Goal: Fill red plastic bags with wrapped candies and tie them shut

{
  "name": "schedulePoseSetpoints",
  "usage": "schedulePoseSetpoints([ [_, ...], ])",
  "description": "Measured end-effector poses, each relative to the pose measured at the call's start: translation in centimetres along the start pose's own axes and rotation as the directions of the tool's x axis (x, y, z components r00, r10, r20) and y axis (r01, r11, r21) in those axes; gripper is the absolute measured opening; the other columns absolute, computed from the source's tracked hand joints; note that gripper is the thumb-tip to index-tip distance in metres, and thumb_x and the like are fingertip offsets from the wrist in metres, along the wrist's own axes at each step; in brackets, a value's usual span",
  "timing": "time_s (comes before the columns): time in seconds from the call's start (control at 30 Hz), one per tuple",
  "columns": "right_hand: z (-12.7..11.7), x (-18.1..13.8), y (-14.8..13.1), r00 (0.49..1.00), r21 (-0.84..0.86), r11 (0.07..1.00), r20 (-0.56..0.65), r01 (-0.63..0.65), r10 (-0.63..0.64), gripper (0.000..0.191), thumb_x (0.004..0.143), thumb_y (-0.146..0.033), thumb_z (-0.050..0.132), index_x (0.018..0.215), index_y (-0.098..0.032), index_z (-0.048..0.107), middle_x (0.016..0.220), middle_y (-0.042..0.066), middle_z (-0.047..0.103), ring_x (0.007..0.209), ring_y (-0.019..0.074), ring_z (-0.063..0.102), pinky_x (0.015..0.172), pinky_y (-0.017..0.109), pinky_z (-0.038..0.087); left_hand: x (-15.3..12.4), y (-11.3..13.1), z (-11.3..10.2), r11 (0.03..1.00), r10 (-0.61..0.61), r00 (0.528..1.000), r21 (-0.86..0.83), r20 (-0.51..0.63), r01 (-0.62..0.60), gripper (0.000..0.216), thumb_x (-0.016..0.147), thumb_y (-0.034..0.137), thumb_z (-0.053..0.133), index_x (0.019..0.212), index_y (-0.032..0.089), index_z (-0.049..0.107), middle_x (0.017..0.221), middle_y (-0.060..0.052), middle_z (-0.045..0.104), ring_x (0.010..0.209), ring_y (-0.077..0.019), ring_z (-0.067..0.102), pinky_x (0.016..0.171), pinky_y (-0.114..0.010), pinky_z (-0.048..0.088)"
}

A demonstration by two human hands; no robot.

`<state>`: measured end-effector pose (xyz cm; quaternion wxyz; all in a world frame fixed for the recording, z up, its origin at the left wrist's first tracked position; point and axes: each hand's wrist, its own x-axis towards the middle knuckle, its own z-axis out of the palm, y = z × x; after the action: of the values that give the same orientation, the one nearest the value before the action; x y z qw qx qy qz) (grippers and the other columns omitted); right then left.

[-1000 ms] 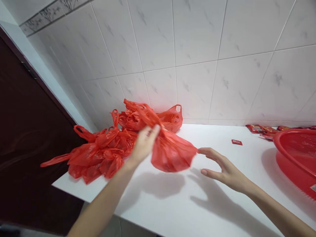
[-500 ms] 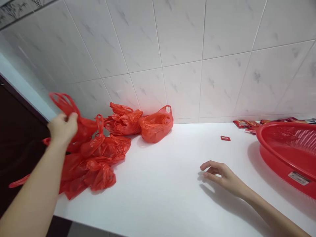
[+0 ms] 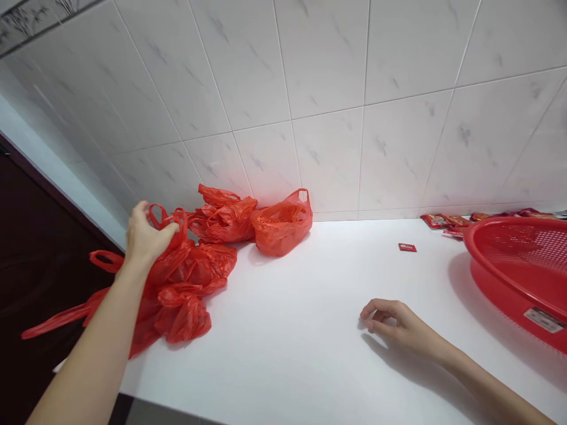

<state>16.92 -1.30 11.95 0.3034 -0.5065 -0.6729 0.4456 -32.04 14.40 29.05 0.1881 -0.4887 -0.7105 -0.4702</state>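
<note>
Indoors, perhaps domestic, exact kind unclear, from grey-veined wall tiles [image 3: 328, 59], patterned border strip [image 3: 27, 22], dark door [image 3: 31, 248], white table [image 3: 287, 336].

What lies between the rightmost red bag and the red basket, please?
In the head view, a small red packet lies there, nearer the basket than the bag; more packets lie by the wall.

L arm [image 3: 101, 330] stretched fwd, nearly straight, across table's [image 3: 287, 342] near L corner; L hand [image 3: 150, 233] above table's L end, back of hand up, L fingers [image 3: 140, 210] raised & bent, L thumb [image 3: 170, 231] spread out to R. R arm [image 3: 482, 375] slants in over table's near R side; R hand [image 3: 398, 321] low over table's R half, R fingers [image 3: 381, 305] loosely curled, R thumb [image 3: 380, 328] just under index.
</note>
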Motion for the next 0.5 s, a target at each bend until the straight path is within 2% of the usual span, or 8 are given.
schedulePoseSetpoints([
  [0.03,0.1,0.0,0.0,1.000,-0.003,1.000,0.007,-0.001,0.001,0.023,0.088,-0.040,0.060,0.087,-0.020,0.069,0.083,0.005,0.072,0.076,0.0198,0.064,0.072,0.032,0.048,-0.1,1.1,-0.3,1.000,-0.016,1.000,0.008,0.024,0.016,0.079,0.060,0.018,0.079,0.135,0.011,0.054,0.126,-0.014,0.068,0.113,-0.0289,0.066,0.105,-0.048,0.050],
  [0.1,0.3,0.0,-0.1,1.000,-0.007,1.000,0.016,-0.006,0.007,0.021,0.088,-0.037,0.058,0.086,-0.020,0.069,0.083,0.005,0.072,0.077,0.0195,0.063,0.071,0.031,0.047,-0.5,3.5,-0.5,0.997,0.075,0.997,-0.034,-0.017,-0.075,0.080,0.063,0.014,0.075,0.139,0.008,0.050,0.136,-0.018,0.061,0.123,-0.0292,0.060,0.112,-0.046,0.044],
  [0.17,0.5,0.0,-0.1,1.000,-0.012,1.000,0.016,-0.012,0.013,0.018,0.087,-0.033,0.057,0.084,-0.020,0.069,0.084,0.005,0.071,0.077,0.0192,0.062,0.070,0.031,0.046,-1.2,6.2,-0.1,0.964,0.235,0.967,-0.103,-0.096,-0.245,0.061,0.068,0.013,0.068,0.128,0.008,0.060,0.128,-0.016,0.065,0.121,-0.0271,0.061,0.111,-0.043,0.045],
  [0.23,0.7,0.0,-0.1,1.000,-0.016,1.000,0.015,-0.021,0.021,0.016,0.086,-0.031,0.056,0.083,-0.020,0.068,0.085,0.005,0.071,0.077,0.0189,0.061,0.070,0.031,0.045,-2.2,9.0,1.2,0.896,0.399,0.915,-0.189,-0.057,-0.402,0.032,0.076,0.015,0.061,0.107,0.014,0.070,0.112,-0.010,0.072,0.110,-0.0231,0.065,0.107,-0.039,0.048],
  [0.3,0.9,0.0,0.1,0.999,-0.018,0.999,0.016,-0.029,0.029,0.017,0.086,-0.030,0.055,0.085,-0.020,0.068,0.086,0.005,0.071,0.078,0.0188,0.061,0.070,0.031,0.045,-3.5,11.8,3.2,0.821,0.551,0.821,-0.271,0.151,-0.502,0.023,0.083,0.017,0.055,0.099,0.018,0.072,0.106,-0.005,0.074,0.106,-0.0204,0.067,0.104,-0.035,0.050],
  [0.37,1.0,0.1,0.3,0.999,-0.020,0.999,0.015,-0.033,0.033,0.017,0.087,-0.030,0.054,0.086,-0.020,0.068,0.087,0.005,0.071,0.078,0.0187,0.061,0.071,0.031,0.045,-4.9,14.3,5.6,0.819,0.573,0.725,-0.258,0.381,-0.512,0.028,0.088,0.017,0.051,0.106,0.019,0.072,0.114,-0.005,0.074,0.111,-0.0184,0.067,0.106,-0.030,0.047],
  [0.43,1.0,0.1,0.5,1.000,-0.019,0.999,0.005,-0.031,0.031,0.017,0.088,-0.029,0.054,0.087,-0.020,0.067,0.088,0.004,0.070,0.078,0.0185,0.061,0.071,0.030,0.045,-6.1,16.1,8.1,0.856,0.473,0.639,-0.146,0.606,-0.496,0.037,0.092,0.014,0.045,0.118,0.022,0.069,0.129,-0.004,0.069,0.121,-0.0160,0.063,0.109,-0.027,0.044],
  [0.5,1.1,0.1,0.6,1.000,-0.017,1.000,-0.004,-0.020,0.020,0.015,0.087,-0.026,0.053,0.086,-0.019,0.067,0.088,0.004,0.070,0.078,0.0181,0.060,0.070,0.030,0.045,-7.2,16.9,10.4,0.878,0.387,0.617,-0.069,0.685,-0.473,0.039,0.090,0.011,0.046,0.120,0.021,0.068,0.132,-0.008,0.068,0.125,-0.0201,0.061,0.107,-0.030,0.045],
])
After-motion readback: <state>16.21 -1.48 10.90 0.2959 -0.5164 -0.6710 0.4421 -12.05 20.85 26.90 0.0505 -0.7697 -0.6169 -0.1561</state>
